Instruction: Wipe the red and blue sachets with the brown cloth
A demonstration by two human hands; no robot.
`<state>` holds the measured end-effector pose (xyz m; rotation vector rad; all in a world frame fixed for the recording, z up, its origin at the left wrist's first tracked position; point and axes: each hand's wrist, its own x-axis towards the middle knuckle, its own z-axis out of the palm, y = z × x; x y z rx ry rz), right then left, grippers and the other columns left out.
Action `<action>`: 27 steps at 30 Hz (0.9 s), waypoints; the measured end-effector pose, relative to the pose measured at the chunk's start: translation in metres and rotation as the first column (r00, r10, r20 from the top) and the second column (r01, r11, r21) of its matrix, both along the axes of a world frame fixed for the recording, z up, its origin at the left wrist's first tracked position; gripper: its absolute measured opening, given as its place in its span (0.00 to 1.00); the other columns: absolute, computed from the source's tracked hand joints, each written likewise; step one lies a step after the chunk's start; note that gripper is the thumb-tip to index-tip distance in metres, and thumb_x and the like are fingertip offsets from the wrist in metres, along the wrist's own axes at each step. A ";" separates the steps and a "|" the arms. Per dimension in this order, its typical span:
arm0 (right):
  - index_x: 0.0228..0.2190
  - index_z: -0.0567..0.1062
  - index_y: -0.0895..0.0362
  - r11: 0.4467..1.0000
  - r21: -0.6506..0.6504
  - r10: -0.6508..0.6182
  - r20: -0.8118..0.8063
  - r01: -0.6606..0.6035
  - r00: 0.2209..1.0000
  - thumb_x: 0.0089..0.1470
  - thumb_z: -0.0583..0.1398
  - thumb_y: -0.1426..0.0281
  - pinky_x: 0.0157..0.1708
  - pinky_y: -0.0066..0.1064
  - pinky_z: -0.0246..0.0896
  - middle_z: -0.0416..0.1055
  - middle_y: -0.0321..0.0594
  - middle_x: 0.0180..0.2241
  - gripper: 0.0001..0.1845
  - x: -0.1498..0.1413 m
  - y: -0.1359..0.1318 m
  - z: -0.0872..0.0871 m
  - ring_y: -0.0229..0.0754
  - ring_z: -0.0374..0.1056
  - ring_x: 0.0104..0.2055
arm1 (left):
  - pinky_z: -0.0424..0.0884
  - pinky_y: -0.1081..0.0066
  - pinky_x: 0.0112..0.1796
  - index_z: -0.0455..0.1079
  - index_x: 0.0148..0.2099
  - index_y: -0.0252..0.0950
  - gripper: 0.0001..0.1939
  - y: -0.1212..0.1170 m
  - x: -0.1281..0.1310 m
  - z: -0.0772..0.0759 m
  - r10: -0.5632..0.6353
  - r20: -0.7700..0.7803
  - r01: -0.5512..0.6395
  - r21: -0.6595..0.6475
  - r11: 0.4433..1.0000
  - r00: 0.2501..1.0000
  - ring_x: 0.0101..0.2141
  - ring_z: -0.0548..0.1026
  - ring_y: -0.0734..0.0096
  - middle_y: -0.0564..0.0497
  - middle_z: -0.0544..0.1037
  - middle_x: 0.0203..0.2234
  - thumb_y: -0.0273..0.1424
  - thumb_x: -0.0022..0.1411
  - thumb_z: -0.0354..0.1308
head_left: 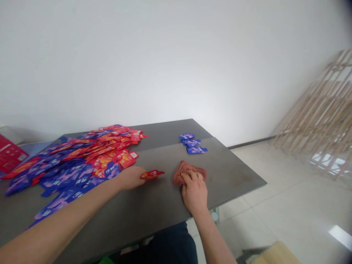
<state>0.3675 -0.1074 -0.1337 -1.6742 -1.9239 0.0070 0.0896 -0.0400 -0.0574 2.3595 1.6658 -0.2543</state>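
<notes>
A red spouted pouch is gripped at one end by my left hand, just above the dark table and beside the heap. My right hand lies over a folded reddish-brown cloth, its fingers bent and pressing into the fabric on the tabletop. To the left spreads a large heap of red pouches and blue pouches, many overlapping. Beyond the cloth, a small group of blue pouches lies on the table.
The dark table ends on the right at a corner above a tiled floor. A red box stands at the far left. Wooden pallets lean against the white wall. A yellowish seat shows at the bottom right.
</notes>
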 end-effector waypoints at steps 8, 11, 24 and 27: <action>0.52 0.79 0.48 1.000 -0.027 -0.018 -0.056 0.017 0.998 0.61 0.59 0.75 0.56 0.41 0.58 0.72 0.40 0.57 0.20 -0.005 0.000 0.002 0.51 0.60 0.58 | 0.68 0.70 0.28 0.77 0.29 0.39 0.10 0.064 -0.001 0.021 -0.012 0.070 0.032 -0.284 0.958 0.997 0.28 0.78 0.60 0.52 0.80 0.24 0.39 0.49 0.60; 0.50 0.79 0.46 1.000 -0.023 -0.018 -0.100 0.016 0.995 0.61 0.59 0.75 0.55 0.41 0.59 0.73 0.38 0.56 0.19 -0.008 -0.001 0.002 0.51 0.60 0.57 | 0.71 0.71 0.29 0.78 0.29 0.38 0.10 0.105 0.019 0.037 -0.039 0.086 0.063 -0.293 0.954 0.996 0.30 0.79 0.60 0.51 0.82 0.25 0.38 0.47 0.61; 0.44 0.80 0.43 0.993 0.114 -0.024 -0.099 0.035 0.995 0.61 0.64 0.65 0.43 0.41 0.63 0.77 0.36 0.51 0.10 -0.015 0.015 -0.039 0.53 0.67 0.53 | 0.77 0.65 0.33 0.76 0.44 0.31 0.19 0.251 0.220 0.074 -0.167 -0.029 0.163 -0.091 0.982 0.986 0.31 0.79 0.66 0.47 0.81 0.33 0.45 0.67 0.63; 0.44 0.80 0.42 0.987 0.162 -0.010 -0.050 0.018 0.999 0.61 0.64 0.62 0.38 0.39 0.63 0.78 0.37 0.49 0.09 -0.015 0.022 -0.050 0.53 0.68 0.50 | 0.78 0.64 0.36 0.75 0.47 0.33 0.17 0.261 0.231 0.068 -0.221 -0.077 0.217 -0.057 0.975 0.972 0.34 0.79 0.68 0.50 0.80 0.37 0.43 0.71 0.60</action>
